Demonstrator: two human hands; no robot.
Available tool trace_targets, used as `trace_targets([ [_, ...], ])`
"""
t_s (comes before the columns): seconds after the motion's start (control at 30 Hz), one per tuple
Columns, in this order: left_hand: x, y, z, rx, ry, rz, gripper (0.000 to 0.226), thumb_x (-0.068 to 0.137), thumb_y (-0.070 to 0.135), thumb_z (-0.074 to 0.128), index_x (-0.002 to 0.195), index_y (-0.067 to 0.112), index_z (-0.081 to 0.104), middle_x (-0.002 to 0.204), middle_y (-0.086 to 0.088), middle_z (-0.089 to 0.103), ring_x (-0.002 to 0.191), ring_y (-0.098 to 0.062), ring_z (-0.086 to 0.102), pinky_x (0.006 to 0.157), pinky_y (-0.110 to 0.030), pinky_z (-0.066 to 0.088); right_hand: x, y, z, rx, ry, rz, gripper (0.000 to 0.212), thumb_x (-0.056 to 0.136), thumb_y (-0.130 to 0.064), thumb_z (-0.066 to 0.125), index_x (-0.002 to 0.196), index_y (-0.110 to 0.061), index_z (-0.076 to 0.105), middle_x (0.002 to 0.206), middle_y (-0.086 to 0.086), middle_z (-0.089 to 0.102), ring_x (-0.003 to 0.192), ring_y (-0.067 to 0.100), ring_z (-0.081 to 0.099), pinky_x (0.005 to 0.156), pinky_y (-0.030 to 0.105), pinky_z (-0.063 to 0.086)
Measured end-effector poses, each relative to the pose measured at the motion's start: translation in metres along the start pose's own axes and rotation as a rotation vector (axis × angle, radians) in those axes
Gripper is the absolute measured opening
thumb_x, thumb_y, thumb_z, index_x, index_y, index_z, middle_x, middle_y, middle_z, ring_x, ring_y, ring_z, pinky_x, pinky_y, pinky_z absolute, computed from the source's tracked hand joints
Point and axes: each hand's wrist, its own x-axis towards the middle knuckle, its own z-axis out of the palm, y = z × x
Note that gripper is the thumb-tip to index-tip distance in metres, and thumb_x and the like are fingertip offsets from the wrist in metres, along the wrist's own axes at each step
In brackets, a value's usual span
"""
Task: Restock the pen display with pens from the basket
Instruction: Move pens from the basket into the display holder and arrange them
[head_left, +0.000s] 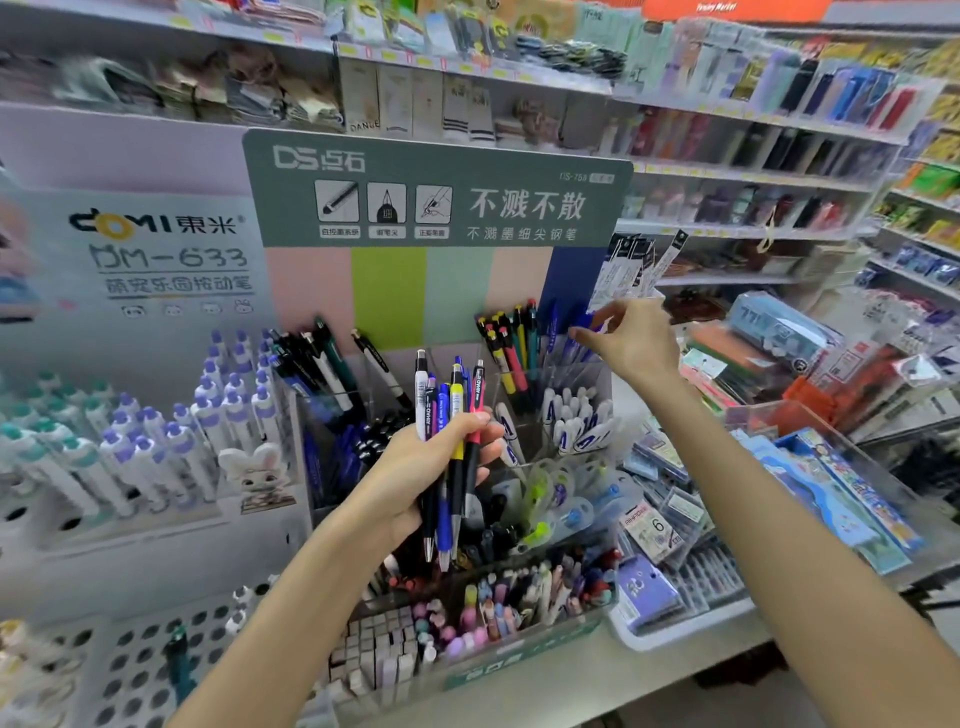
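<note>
Fingers (475, 423) of the left hand (415, 467) are curled round a bunch of click pens (449, 441), held upright before the pen display (441, 208). The right hand (631, 338) pinches a blue pen (584, 325) over the display's rear right compartment.

Glossy plastic click pens (451, 447) gripped in left hand (415, 478); clear glossy acrylic compartments (550, 395) below right hand (631, 338); matt printed green cardboard header (436, 192) above both.
</note>
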Motion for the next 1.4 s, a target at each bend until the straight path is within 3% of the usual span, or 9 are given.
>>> trace_targets([
  [0.2, -0.001, -0.006, -0.001, 0.058, -0.044, 0.005, 0.014, 0.09, 0.018, 0.063, 0.1, 0.01, 0.069, 0.085, -0.004, 0.076, 0.071, -0.009, 0.071, 0.054, -0.019, 0.054, -0.039, -0.019, 0.005, 0.194, 0.148, -0.105, 0.047, 0.081, -0.043, 0.07, 0.113, -0.011, 0.054, 0.086, 0.001, 0.057, 0.075, 0.015, 0.054, 0.064, 0.027, 0.037],
  [0.37, 0.002, -0.007, -0.001, 0.126, -0.045, 0.038, 0.02, 0.09, 0.02, 0.064, 0.106, 0.009, 0.067, 0.086, -0.003, 0.076, 0.075, -0.011, 0.072, 0.058, -0.021, 0.054, -0.086, -0.045, 0.0, 0.418, -0.564, -0.067, 0.033, 0.087, -0.052, 0.057, 0.085, -0.022, 0.072, 0.045, -0.019, 0.051, 0.043, -0.006, 0.046, 0.055, 0.015, 0.034],
  [0.53, 0.003, -0.006, 0.001, 0.104, -0.007, 0.095, 0.02, 0.09, 0.02, 0.063, 0.105, 0.008, 0.067, 0.091, -0.006, 0.076, 0.08, -0.015, 0.073, 0.06, -0.022, 0.057, -0.079, -0.042, -0.004, 0.703, -0.486, 0.021, 0.027, 0.097, -0.026, 0.052, 0.103, -0.007, 0.069, 0.078, 0.002, 0.065, 0.06, 0.003, 0.058, 0.054, 0.015, 0.047],
  [0.63, 0.002, -0.002, -0.002, 0.096, -0.001, 0.107, 0.015, 0.093, 0.018, 0.06, 0.104, 0.013, 0.067, 0.092, -0.003, 0.076, 0.082, -0.013, 0.073, 0.06, -0.019, 0.056, -0.06, -0.037, -0.017, 0.834, -0.025, 0.031, 0.024, 0.101, -0.016, 0.043, 0.103, -0.005, 0.064, 0.082, 0.003, 0.064, 0.065, 0.002, 0.063, 0.06, 0.015, 0.052],
  [0.73, 0.0, -0.001, -0.004, 0.136, -0.026, 0.104, 0.015, 0.093, 0.016, 0.058, 0.104, 0.018, 0.067, 0.093, 0.0, 0.076, 0.081, -0.01, 0.073, 0.064, -0.019, 0.057, -0.045, -0.038, -0.014, 0.558, 0.271, -0.123, 0.024, 0.1, -0.016, 0.044, 0.105, -0.008, 0.065, 0.086, -0.001, 0.064, 0.068, 0.002, 0.061, 0.065, 0.018, 0.051],
  [0.9, 0.001, -0.005, -0.002, 0.169, -0.025, 0.096, 0.016, 0.095, 0.018, 0.055, 0.105, 0.012, 0.066, 0.095, 0.002, 0.076, 0.082, -0.009, 0.072, 0.059, -0.018, 0.055, -0.033, -0.035, 0.016, 0.143, 0.083, -0.281, 0.025, 0.097, -0.02, 0.052, 0.099, -0.005, 0.072, 0.092, 0.013, 0.07, 0.085, 0.028, 0.062, 0.066, 0.027, 0.033],
  [1.1, -0.002, -0.004, -0.004, 0.142, -0.02, 0.096, 0.018, 0.097, 0.019, 0.053, 0.102, 0.007, 0.065, 0.091, 0.003, 0.076, 0.08, -0.007, 0.072, 0.056, -0.017, 0.054, -0.033, -0.032, 0.024, 0.246, 0.131, -0.218, 0.018, 0.08, -0.024, 0.075, 0.093, -0.012, 0.076, 0.085, 0.006, 0.075, 0.079, 0.017, 0.069, 0.072, 0.025, 0.05],
  [1.3, -0.002, -0.001, -0.005, 0.098, 0.015, 0.138, 0.016, 0.096, 0.019, 0.055, 0.103, 0.008, 0.064, 0.089, 0.002, 0.076, 0.08, -0.01, 0.073, 0.057, -0.019, 0.056, -0.044, -0.042, 0.018, 0.196, 0.11, -0.204, 0.024, 0.08, -0.042, 0.072, 0.092, -0.021, 0.07, 0.086, -0.005, 0.061, 0.076, 0.009, 0.054, 0.066, 0.024, 0.038],
  [1.4, -0.001, -0.002, -0.008, 0.093, 0.009, 0.149, 0.016, 0.096, 0.019, 0.055, 0.105, 0.01, 0.063, 0.092, 0.0, 0.076, 0.083, -0.013, 0.073, 0.061, -0.021, 0.057, -0.07, -0.056, 0.011, 0.432, -0.311, -0.156, 0.03, 0.088, -0.052, 0.057, 0.088, -0.024, 0.068, 0.066, -0.008, 0.06, 0.056, 0.002, 0.052, 0.055, 0.015, 0.041],
])
